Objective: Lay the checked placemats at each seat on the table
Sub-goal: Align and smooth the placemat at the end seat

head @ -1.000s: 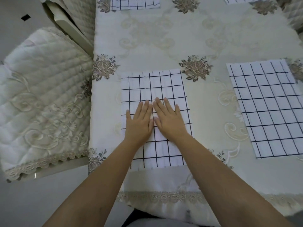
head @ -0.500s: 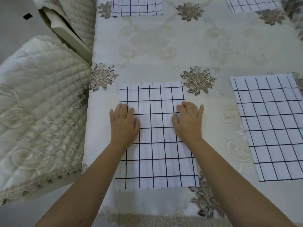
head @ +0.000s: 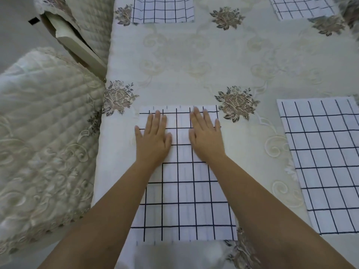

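A white placemat with a dark check (head: 183, 195) lies flat on the table (head: 213, 61) at the near edge in front of me. My left hand (head: 153, 139) presses flat on its far left part with straight fingers. My right hand (head: 206, 136) presses flat on its far right part, fingertips near the far edge. A second checked placemat (head: 326, 162) lies to the right. Another placemat (head: 163, 9) lies at the far left seat, and a further one (head: 299, 6) at the far right seat, both cut off by the frame.
The table wears a cream embroidered cloth with brown flower motifs (head: 237, 102). A chair with a quilted cream cover (head: 44, 136) stands close at the left. A second covered chair (head: 77, 26) stands at the far left corner.
My hands slid apart from the mat's middle to its sides, then moved up to its far part. The view has shifted closer over the table.
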The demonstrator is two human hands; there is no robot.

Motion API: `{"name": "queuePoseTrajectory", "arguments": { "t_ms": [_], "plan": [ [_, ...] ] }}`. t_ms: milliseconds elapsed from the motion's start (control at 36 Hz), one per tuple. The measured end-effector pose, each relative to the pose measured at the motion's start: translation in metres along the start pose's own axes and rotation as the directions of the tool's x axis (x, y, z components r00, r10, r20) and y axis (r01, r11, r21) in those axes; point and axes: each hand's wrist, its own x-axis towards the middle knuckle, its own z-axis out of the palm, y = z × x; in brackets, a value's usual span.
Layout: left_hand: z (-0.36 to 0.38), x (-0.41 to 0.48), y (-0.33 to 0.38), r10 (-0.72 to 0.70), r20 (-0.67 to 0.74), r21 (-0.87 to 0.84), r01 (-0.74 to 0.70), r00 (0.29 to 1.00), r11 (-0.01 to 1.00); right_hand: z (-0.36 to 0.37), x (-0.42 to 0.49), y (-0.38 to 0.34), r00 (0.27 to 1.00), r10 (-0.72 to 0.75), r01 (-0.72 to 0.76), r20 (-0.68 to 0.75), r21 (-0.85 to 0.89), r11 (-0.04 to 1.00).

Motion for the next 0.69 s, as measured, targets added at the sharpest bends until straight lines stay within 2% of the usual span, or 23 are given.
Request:
{"name": "queuePoseTrajectory", "arguments": {
  "t_ms": [111, 194, 250, 278, 333, 417, 472, 556, 611, 694],
  "plan": [
    [-0.004, -0.003, -0.016, -0.053, -0.017, -0.024, 0.053, 0.998, 0.998, -0.005, -0.001, 0.023, 0.991, 0.133, -0.132, -0.023, 0.021, 0.991],
    [-0.007, -0.008, -0.027, -0.102, -0.046, -0.038, 0.1, 0.994, 0.994, -0.008, -0.006, 0.035, 0.986, 0.166, -0.166, -0.031, 0.018, 0.986],
    [-0.009, -0.012, -0.033, -0.12, -0.012, -0.043, 0.119, 0.993, 0.992, -0.014, -0.007, 0.039, 0.983, 0.181, -0.181, 0.002, 0.029, 0.983],
    [-0.01, -0.013, -0.034, -0.125, 0.011, -0.066, 0.125, 0.992, 0.99, -0.016, -0.007, 0.04, 0.982, 0.188, -0.19, 0.032, 0.073, 0.979],
    [-0.017, -0.019, -0.033, -0.143, 0.023, -0.17, 0.145, 0.989, 0.975, -0.026, -0.01, 0.038, 0.974, 0.214, -0.228, 0.078, 0.282, 0.932],
    [-0.024, -0.038, -0.022, -0.185, -0.062, -0.357, 0.151, 0.981, 0.922, -0.034, -0.028, 0.028, 0.963, 0.271, -0.226, 0.011, 0.584, 0.779],
    [-0.023, -0.06, -0.01, -0.166, -0.118, -0.434, 0.099, 0.979, 0.895, -0.035, -0.052, 0.014, 0.95, 0.301, -0.178, -0.083, 0.649, 0.74],
    [-0.015, -0.097, 0.007, -0.082, -0.172, -0.501, -0.015, 0.982, 0.865, -0.03, -0.09, -0.009, 0.929, 0.318, -0.128, -0.189, 0.643, 0.755],
    [-0.007, -0.122, 0.016, -0.005, -0.22, -0.461, -0.099, 0.976, 0.882, -0.025, -0.114, -0.022, 0.93, 0.299, -0.099, -0.212, 0.639, 0.763],
    [0.005, -0.152, 0.028, 0.096, -0.234, -0.374, -0.181, 0.968, 0.909, -0.012, -0.146, -0.039, 0.949, 0.182, -0.021, -0.258, 0.524, 0.851]
  ]
}}
